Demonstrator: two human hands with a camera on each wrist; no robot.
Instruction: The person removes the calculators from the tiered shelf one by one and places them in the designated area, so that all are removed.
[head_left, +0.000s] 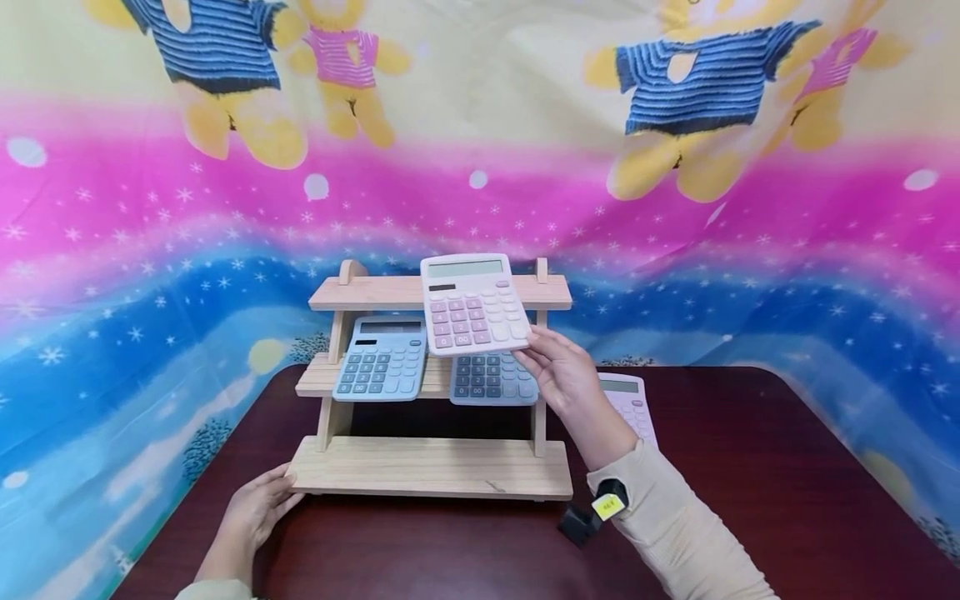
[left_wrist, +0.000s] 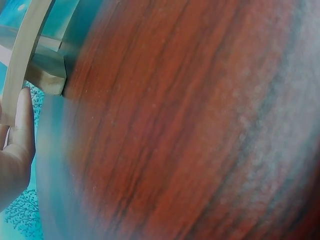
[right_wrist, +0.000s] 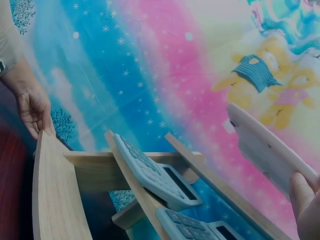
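My right hand pinches a pink-and-white calculator by its lower right corner, raised in front of the top tier of a wooden tiered display rack. In the right wrist view, this calculator shows its underside, tilted and apart from the rack. A light blue calculator leans on the middle tier at left. Beside it stands a grey-blue calculator, its top hidden behind the pink one. With thumb and fingers, my left hand grips the left end of the bottom shelf.
Another pale pink calculator is at the right of the rack, partly hidden by my right forearm. The dark red wooden table carries the rack. A patterned cloth hangs close behind. A black wrist device sits at my right cuff.
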